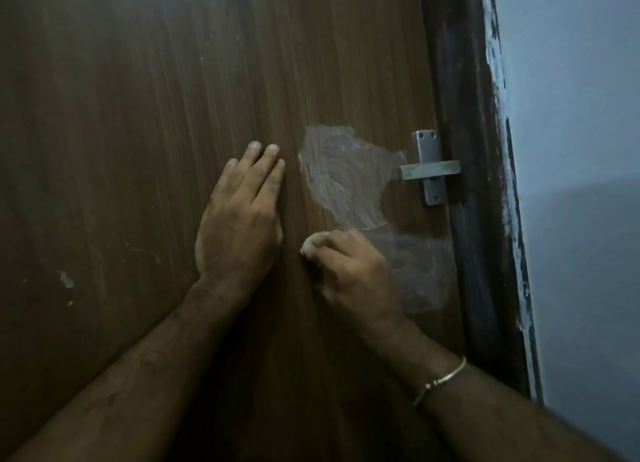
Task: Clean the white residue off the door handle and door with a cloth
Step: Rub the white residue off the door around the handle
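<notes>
A dark brown wooden door (138, 115) fills the view. A white smeared residue patch (343, 174) lies on it just left of the metal door handle (429, 168), with a fainter thin smear (422, 271) lower down. My left hand (239, 215) presses flat on the door with straight fingers, left of the patch. My right hand (349, 267) is curled round a small pale wad of cloth (313, 241) and holds it against the door just below the white patch. Most of the cloth is hidden inside the fist.
The dark door frame (474, 184) runs down the right side, edged with white paint smudges. Beyond it is a pale blue wall (575, 150). Small light specks mark the door at lower left (65, 281).
</notes>
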Demonstrator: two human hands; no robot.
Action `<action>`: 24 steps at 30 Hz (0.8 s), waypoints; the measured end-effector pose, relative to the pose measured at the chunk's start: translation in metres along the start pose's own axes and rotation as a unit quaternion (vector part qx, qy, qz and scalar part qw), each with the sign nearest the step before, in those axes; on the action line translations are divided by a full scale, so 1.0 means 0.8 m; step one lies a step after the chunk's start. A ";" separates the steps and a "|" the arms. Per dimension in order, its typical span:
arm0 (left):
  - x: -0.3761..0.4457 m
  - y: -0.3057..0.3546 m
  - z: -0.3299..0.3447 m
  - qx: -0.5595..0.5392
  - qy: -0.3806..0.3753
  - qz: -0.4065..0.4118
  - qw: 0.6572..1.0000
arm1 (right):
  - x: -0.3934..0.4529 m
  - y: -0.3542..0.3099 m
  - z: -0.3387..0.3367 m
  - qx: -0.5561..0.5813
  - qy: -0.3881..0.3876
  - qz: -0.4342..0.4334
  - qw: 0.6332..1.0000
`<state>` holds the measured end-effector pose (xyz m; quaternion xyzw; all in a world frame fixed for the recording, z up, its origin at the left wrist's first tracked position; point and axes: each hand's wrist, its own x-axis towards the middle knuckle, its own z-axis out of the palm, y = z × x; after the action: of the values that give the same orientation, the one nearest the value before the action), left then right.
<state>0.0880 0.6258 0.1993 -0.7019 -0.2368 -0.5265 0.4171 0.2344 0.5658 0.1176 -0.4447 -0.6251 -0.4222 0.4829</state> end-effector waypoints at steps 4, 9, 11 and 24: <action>0.001 -0.001 0.001 -0.007 -0.003 0.005 1.000 | -0.039 -0.009 0.002 0.006 -0.030 -0.021 0.999; -0.001 -0.004 -0.002 -0.012 -0.004 0.002 1.000 | -0.050 0.010 -0.007 0.008 0.018 0.077 0.997; -0.002 -0.005 -0.001 -0.011 0.001 -0.002 1.000 | -0.044 0.000 0.001 0.009 0.021 0.088 0.996; -0.010 0.009 0.010 -0.017 0.001 -0.006 1.000 | -0.073 0.052 -0.022 -0.034 0.010 0.159 0.987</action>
<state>0.0952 0.6297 0.1883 -0.7070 -0.2313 -0.5334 0.4026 0.2867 0.5506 0.0680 -0.5500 -0.5271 -0.3656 0.5348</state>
